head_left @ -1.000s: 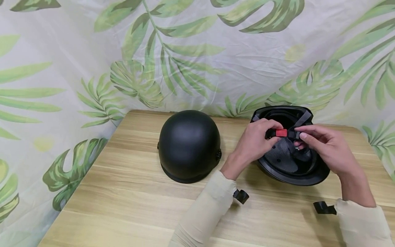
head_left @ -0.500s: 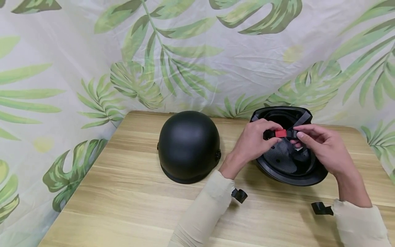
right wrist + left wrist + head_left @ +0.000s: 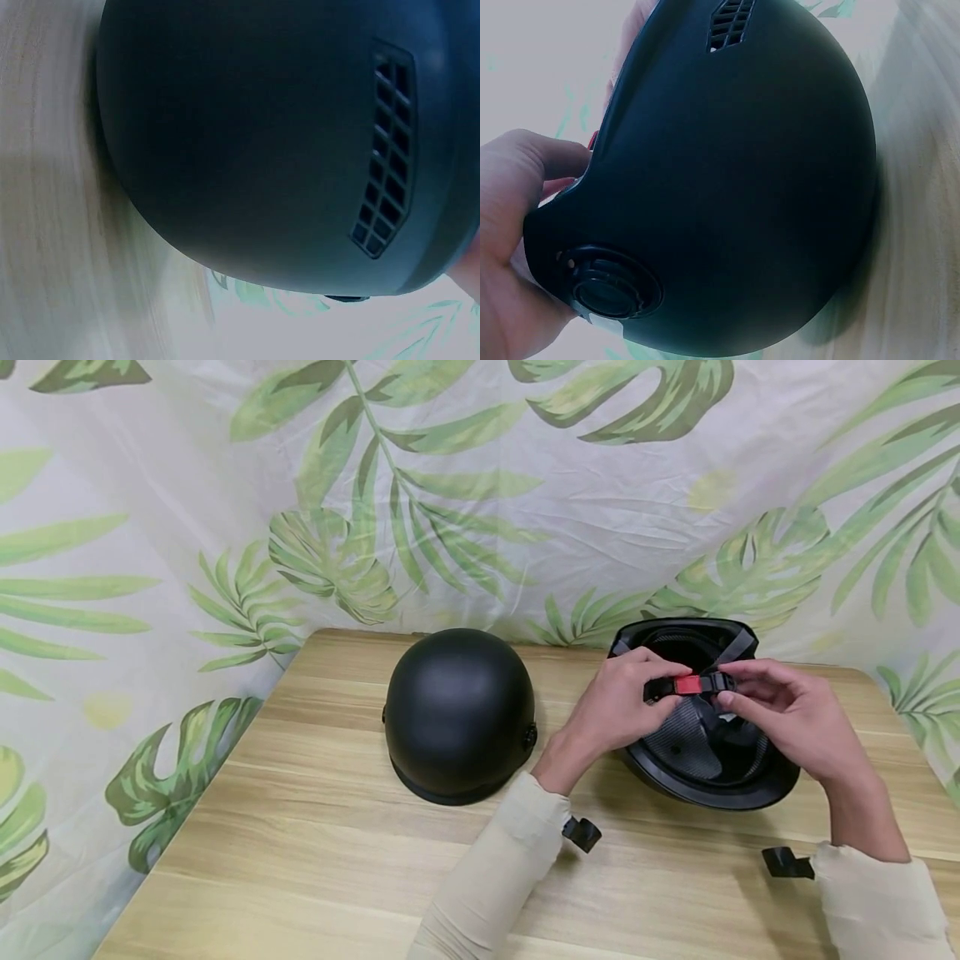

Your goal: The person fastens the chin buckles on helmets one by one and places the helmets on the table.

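Note:
A black helmet (image 3: 712,795) lies upside down at the right of the table, its padded inside facing up. Over its opening, a red-and-black chin strap buckle (image 3: 688,684) is held between both hands. My left hand (image 3: 618,702) pinches the buckle's left part by the red piece. On the right, my right hand (image 3: 802,718) pinches the black end between thumb and fingers. The two parts meet in line; whether they are locked, I cannot tell. Both wrist views mostly show the helmet's outer shell (image 3: 735,172) with vents (image 3: 388,157), hiding the buckle.
A second black helmet (image 3: 459,714) stands dome up to the left of my left hand. Both are on a wooden table (image 3: 300,860). Behind the table hangs a leaf-patterned cloth (image 3: 480,485). Black wrist mounts (image 3: 582,834) stick out from both sleeves.
The buckle has shifted slightly, and the right fingers have slid right along it, so more of its black end shows. Both helmets stay in place.

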{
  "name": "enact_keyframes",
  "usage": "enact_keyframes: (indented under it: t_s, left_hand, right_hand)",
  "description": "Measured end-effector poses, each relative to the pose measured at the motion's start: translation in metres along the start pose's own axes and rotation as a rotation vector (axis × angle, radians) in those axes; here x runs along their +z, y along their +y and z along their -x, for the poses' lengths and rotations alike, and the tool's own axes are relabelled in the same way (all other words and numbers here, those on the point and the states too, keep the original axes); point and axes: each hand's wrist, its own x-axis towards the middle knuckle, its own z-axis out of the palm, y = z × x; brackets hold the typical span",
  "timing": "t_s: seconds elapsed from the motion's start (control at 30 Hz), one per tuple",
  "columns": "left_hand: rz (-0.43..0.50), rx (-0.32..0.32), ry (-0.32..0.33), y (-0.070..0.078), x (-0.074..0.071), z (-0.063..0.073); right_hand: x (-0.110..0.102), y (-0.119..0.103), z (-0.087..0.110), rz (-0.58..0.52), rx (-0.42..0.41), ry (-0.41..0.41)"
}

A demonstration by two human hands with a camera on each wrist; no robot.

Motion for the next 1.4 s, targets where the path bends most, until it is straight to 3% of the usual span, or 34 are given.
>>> enact_keyframes:
  t_s: [0.2, 0.43, 0.6, 0.83, 1.4]
  left_hand:
    - [0.020, 0.011, 0.030, -0.001, 0.003, -0.001]
    - [0.037, 0.008, 0.044, -0.003, 0.004, -0.001]
    - [0.058, 0.025, 0.062, -0.003, 0.004, 0.000]
    - [0.067, 0.040, 0.084, -0.004, 0.005, 0.000]
    - [0.047, 0.040, 0.086, -0.005, 0.004, 0.000]
  right_hand:
    - [0.000, 0.002, -0.001, -0.016, -0.006, 0.022]
    - [0.001, 0.004, -0.002, -0.163, -0.034, 0.031]
    - [0.002, 0.004, -0.002, -0.205, -0.040, 0.037]
    - [0.003, 0.006, -0.002, -0.061, -0.046, 0.065]
    - [0.012, 0.001, -0.003, 0.015, 0.044, 0.071]
